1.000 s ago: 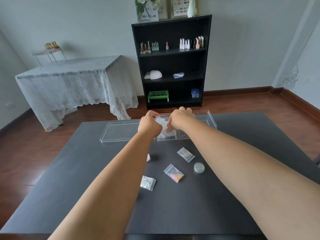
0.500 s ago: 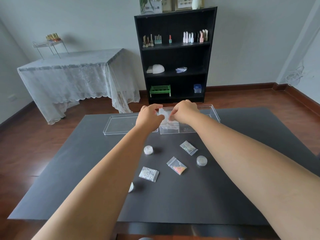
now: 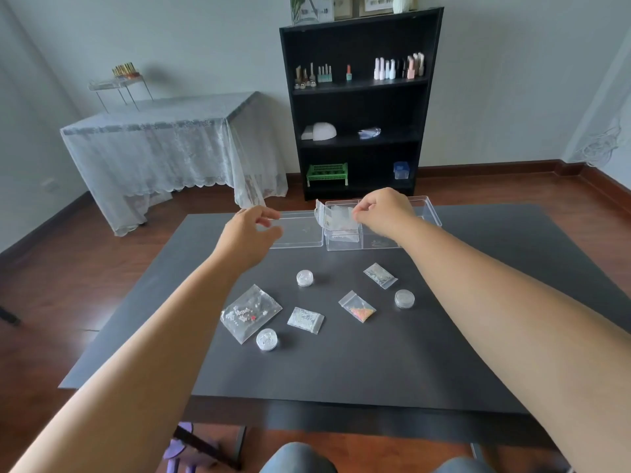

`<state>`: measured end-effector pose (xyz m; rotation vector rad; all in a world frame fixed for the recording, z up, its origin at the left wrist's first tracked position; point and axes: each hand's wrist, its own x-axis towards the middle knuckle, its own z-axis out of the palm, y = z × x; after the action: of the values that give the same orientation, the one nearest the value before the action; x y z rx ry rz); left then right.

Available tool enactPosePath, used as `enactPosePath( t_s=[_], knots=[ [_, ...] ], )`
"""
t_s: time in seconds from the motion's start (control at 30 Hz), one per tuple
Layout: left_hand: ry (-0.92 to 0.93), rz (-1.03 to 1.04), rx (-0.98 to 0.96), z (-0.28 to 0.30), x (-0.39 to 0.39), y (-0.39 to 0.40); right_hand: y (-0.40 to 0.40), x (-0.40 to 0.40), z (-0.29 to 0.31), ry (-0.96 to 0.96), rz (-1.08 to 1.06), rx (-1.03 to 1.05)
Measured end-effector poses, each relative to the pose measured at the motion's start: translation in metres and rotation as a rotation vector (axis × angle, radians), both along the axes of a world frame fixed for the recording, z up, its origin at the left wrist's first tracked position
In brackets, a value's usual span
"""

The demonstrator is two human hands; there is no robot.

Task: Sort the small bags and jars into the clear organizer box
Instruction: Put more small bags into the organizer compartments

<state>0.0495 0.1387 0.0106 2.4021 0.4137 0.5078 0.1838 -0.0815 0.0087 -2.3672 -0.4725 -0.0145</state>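
Observation:
The clear organizer box stands at the table's far side, its lid lying flat to its left. My right hand pinches the top edge of a small clear bag that stands in the box's leftmost compartment. My left hand hovers over the lid, fingers apart and holding nothing. Several bags lie loose on the black mat: a large one, a white-bead one, an orange-bead one and one further right. Three round jars sit among them.
The black mat covers the table; its near edge is just above my knees. A black bookshelf with nail polish bottles stands behind, and a lace-covered table is at the back left.
My left hand has let go of the bag and drawn away to the left over the lid. My right hand stays pinched on the bag at the box.

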Motion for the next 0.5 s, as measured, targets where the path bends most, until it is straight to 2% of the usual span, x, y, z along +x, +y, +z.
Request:
enactPosePath(
  t_s=[0.07, 0.2, 0.27, 0.37, 0.5],
  knots=[
    [0.133, -0.023, 0.063, -0.004, -0.02, 0.013, -0.006, -0.005, -0.002, -0.023, 0.004, 0.053],
    [0.569, -0.072, 0.164, -0.012, -0.056, 0.032, -0.015, -0.019, -0.006, -0.028, 0.015, 0.127],
    [0.704, -0.071, 0.209, -0.017, -0.067, 0.033, -0.018, -0.026, -0.007, -0.021, 0.012, 0.136],
    [0.727, -0.052, 0.237, -0.023, -0.072, 0.03, -0.022, -0.036, -0.008, 0.006, 0.01, 0.14],
    [0.677, -0.029, 0.104, -0.023, -0.073, 0.028, -0.029, -0.044, -0.01, 0.017, 0.017, 0.158]
  ],
)
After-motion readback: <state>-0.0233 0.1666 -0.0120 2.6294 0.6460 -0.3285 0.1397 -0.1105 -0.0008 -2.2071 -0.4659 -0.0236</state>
